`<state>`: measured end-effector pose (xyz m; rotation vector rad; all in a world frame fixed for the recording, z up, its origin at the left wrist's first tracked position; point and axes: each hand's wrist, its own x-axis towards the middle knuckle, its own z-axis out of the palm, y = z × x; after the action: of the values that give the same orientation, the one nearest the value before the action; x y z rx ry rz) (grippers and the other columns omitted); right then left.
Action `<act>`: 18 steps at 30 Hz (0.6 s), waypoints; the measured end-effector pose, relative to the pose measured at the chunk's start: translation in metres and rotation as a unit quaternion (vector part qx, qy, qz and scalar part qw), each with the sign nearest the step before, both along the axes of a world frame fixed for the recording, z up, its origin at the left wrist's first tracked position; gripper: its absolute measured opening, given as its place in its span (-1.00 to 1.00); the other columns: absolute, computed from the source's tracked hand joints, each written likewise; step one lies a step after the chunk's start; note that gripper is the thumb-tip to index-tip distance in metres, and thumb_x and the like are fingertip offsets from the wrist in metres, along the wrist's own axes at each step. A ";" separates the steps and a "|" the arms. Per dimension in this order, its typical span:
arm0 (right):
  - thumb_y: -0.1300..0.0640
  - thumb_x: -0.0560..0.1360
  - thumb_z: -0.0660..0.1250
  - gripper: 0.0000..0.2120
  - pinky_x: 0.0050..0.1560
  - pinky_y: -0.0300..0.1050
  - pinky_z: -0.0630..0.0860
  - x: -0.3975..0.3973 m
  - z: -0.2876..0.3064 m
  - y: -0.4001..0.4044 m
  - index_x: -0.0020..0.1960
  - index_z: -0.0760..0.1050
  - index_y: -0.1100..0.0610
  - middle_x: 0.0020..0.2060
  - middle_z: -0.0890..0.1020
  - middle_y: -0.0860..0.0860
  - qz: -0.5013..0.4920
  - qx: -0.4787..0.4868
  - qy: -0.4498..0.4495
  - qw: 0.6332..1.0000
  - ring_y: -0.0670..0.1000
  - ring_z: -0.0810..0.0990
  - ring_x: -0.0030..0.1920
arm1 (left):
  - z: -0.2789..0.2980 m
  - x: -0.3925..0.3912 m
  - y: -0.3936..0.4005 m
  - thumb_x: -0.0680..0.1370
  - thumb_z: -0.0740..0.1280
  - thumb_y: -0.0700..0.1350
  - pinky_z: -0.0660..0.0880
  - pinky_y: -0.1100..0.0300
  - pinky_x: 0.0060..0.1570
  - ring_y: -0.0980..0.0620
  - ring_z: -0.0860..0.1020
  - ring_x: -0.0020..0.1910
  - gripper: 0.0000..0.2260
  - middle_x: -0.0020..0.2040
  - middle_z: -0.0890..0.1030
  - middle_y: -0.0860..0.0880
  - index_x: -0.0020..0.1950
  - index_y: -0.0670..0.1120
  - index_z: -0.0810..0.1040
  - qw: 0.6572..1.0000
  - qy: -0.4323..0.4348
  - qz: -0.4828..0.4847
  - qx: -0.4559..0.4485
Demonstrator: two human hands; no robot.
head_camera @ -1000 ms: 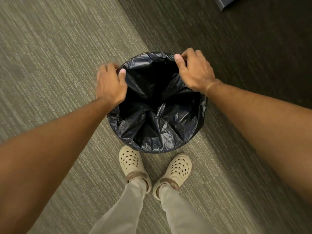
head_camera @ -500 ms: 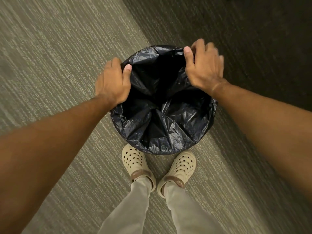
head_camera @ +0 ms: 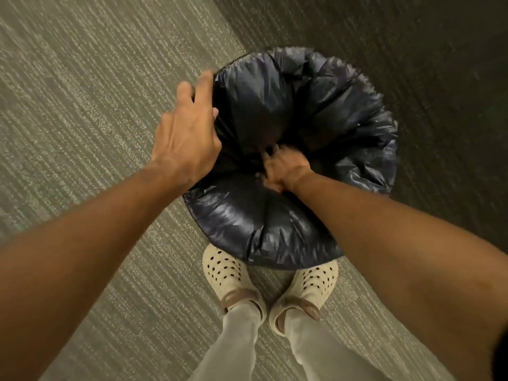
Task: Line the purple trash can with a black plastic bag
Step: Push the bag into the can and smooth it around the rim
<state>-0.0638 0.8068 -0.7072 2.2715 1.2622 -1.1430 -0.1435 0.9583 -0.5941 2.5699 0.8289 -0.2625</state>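
The black plastic bag (head_camera: 343, 125) drapes over the whole top of the trash can, whose purple body is hidden beneath it. The bag puffs up around a hollow in its middle. My left hand (head_camera: 189, 133) rests on the left rim, fingers curled over the plastic. My right hand (head_camera: 280, 167) is pushed down into the middle of the bag, fingers buried in the folds. It is blurred, so its grip is unclear.
The can stands on grey striped carpet (head_camera: 82, 105), with a darker carpet band (head_camera: 412, 37) to the right. My feet in cream perforated clogs (head_camera: 225, 273) stand right against the can's near side.
My right hand left the far rim and plunged into the middle of the bag. The bag now billows up around it. My left hand stayed at the left rim.
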 end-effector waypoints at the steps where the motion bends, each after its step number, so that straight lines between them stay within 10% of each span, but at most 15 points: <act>1: -0.19 0.60 0.11 -0.37 0.35 0.06 0.30 0.001 -0.014 0.002 0.54 0.16 0.14 0.45 0.31 0.25 0.000 -0.018 0.010 1.000 0.26 0.33 0.42 | -0.002 -0.001 0.001 0.66 0.14 -0.12 0.47 -0.08 -0.09 -0.21 0.53 -0.06 -0.55 0.24 0.40 -0.17 0.53 0.00 0.10 1.000 -0.007 0.000 -0.001; 12: -0.50 0.42 0.04 -0.02 0.41 0.50 -0.23 -0.005 -0.088 -0.008 0.55 -0.42 -0.07 0.59 -0.18 0.19 0.038 -0.086 -0.036 0.995 0.41 -0.28 0.52 | -0.007 -0.005 0.003 0.65 0.15 -0.14 0.22 0.16 -0.38 0.07 0.30 -0.38 -0.56 0.02 0.28 -0.03 0.51 -0.01 0.13 0.999 -0.040 -0.001 0.014; 15: -0.37 0.43 0.19 -0.04 0.47 0.41 -0.21 -0.001 -0.067 0.000 0.60 -0.20 -0.01 0.58 -0.05 0.21 -0.040 -0.072 0.014 0.996 0.36 -0.21 0.55 | -0.005 -0.004 0.002 0.64 0.16 -0.14 0.22 0.19 -0.40 0.11 0.30 -0.39 -0.54 0.05 0.31 -0.05 0.52 0.00 0.11 0.999 -0.031 0.007 0.015; 18: -0.05 0.47 0.27 -0.36 0.42 0.10 0.28 -0.012 -0.040 0.009 0.48 0.29 0.16 0.43 0.36 0.24 -0.273 0.061 0.023 0.960 0.28 0.29 0.45 | -0.002 -0.003 0.002 0.63 0.16 -0.15 0.32 0.07 -0.30 0.00 0.36 -0.38 -0.53 0.14 0.38 -0.13 0.52 0.01 0.11 1.000 -0.025 0.012 0.014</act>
<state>-0.0761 0.8162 -0.7471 2.8013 0.7459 -1.3215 -0.1464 0.9608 -0.5959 2.5786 0.8512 -0.1798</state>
